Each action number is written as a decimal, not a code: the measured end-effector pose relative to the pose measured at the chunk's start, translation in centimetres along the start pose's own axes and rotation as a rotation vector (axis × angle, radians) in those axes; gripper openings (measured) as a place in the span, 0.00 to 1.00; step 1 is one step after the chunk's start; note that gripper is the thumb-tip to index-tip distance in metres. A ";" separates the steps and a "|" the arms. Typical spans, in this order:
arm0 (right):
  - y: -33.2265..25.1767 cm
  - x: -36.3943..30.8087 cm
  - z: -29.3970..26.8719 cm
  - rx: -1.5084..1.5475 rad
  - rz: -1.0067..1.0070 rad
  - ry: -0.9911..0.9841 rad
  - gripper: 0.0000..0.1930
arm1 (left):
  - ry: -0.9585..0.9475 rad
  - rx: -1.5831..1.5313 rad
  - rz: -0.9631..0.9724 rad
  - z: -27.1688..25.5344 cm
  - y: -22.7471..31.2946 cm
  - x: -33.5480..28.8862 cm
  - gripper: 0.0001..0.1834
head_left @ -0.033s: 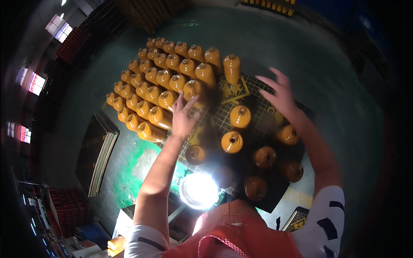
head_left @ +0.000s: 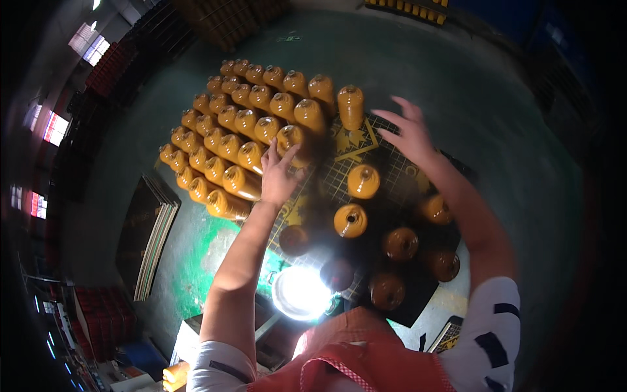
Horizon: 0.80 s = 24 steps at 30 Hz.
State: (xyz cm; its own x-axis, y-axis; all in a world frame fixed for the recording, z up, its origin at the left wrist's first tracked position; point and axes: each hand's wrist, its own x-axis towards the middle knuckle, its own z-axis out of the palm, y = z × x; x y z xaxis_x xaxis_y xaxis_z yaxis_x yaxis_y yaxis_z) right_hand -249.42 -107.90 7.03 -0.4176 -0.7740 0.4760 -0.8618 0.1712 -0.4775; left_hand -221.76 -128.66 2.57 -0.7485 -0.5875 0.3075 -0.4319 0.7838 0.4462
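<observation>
one lone amber bottle (head_left: 351,109) stands upright just left of the right hand (head_left: 406,130), the nearer one, fingers spread and empty. left hand (head_left: 279,181) has fingertips at the end bottle (head_left: 290,136), can't tell if gripping.

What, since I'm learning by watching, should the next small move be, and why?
Probably bring the right hand leftward onto the outer orange bottle: that hand is empty, fingers spread, and this bottle stands upright nearby, right of the grouped bottles where the left hand is.
</observation>
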 end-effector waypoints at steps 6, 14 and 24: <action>4.3 10.8 14.8 -0.063 0.286 -0.073 0.25 | 0.039 0.155 -0.002 6.1 -2.3 5.3 0.37; 7.5 10.2 18.3 0.038 0.245 -0.048 0.20 | 0.127 0.189 -0.117 8.0 -3.7 5.8 0.31; 7.7 5.5 12.4 0.320 0.342 0.237 0.21 | 0.174 0.094 -0.172 8.3 -2.9 5.7 0.32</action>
State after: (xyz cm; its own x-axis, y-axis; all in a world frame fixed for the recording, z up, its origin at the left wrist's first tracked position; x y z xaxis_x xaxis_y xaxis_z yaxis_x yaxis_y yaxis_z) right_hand -254.81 -118.36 -3.18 -0.7452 -0.5409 0.3899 -0.5491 0.1660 -0.8191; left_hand -228.96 -132.62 -3.94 -0.5657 -0.7333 0.3771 -0.5967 0.6797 0.4266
